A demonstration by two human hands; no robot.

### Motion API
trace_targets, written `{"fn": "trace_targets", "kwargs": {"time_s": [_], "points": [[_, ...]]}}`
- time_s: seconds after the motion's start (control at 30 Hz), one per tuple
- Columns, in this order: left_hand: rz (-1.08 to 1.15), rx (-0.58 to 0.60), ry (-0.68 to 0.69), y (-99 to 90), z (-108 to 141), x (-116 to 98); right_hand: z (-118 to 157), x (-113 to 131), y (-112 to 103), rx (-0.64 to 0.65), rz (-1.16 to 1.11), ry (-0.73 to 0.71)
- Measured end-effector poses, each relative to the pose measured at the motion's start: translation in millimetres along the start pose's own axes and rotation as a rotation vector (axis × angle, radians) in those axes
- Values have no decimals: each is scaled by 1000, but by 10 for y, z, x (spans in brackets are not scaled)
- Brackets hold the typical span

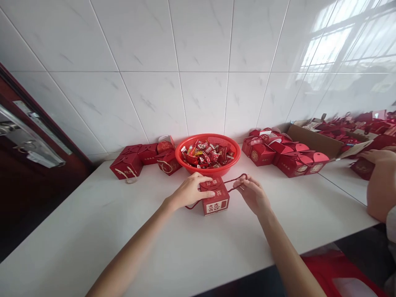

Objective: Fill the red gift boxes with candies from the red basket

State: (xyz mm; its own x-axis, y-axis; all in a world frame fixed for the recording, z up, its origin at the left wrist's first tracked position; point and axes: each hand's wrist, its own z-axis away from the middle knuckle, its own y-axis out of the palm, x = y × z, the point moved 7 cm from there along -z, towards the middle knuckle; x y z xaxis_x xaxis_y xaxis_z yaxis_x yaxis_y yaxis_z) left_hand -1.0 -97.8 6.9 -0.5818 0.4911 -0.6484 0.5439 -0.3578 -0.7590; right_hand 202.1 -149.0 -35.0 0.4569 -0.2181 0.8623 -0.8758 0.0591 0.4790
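A small red gift box [215, 205] with a cream label and gold characters stands closed on the white table [173, 251]. My left hand [193, 190] grips it from the left, fingers resting over its top. On the other side, my right hand [253, 193] pinches the dark red cord handle [235, 180] and holds that loop out to the right of the box. Part of a second cord shows below my left fingers. Just behind the box sits a red plastic basket [182, 165] filled with wrapped candies [206, 153].
Several red boxes [126, 163] with rope handles stand at the back left. More red boxes [291, 159] are at the right, beside a cardboard carton [312, 138] of them. Another person's hand [379, 159] touches a box at the far right. A tiled wall [204, 99] rises behind.
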Motion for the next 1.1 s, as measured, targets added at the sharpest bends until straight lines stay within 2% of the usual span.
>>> {"fn": "trace_targets", "kwargs": {"time_s": [0.2, 0.37, 0.47, 0.53, 0.67, 0.77, 0.87, 0.97, 1.1], "points": [[119, -136, -2, -128, 42, -113, -8, 117, 172, 91, 50, -17], [585, -139, -11, -364, 92, -209, -109, 354, 393, 201, 213, -29], [854, -180, 74, -547, 153, -297, -181, 461, 478, 231, 306, -7], [960, -175, 136, -604, 204, -375, -211, 532, 529, 230, 367, -11], [987, -85, 223, -522, 280, -555, -202, 640, 691, 237, 486, -51], [935, -27, 242, -388, 291, -643, -159, 583, 865, 323, 587, -28], [886, -14, 249, -289, 276, -688, -129, 486, 988, 385, 565, -15], [843, -38, 270, -245, 261, -713, -120, 426, 1020, 383, 484, -16], [765, -78, 317, -207, 246, -733, -112, 401, 955, 318, 511, -27]]}}
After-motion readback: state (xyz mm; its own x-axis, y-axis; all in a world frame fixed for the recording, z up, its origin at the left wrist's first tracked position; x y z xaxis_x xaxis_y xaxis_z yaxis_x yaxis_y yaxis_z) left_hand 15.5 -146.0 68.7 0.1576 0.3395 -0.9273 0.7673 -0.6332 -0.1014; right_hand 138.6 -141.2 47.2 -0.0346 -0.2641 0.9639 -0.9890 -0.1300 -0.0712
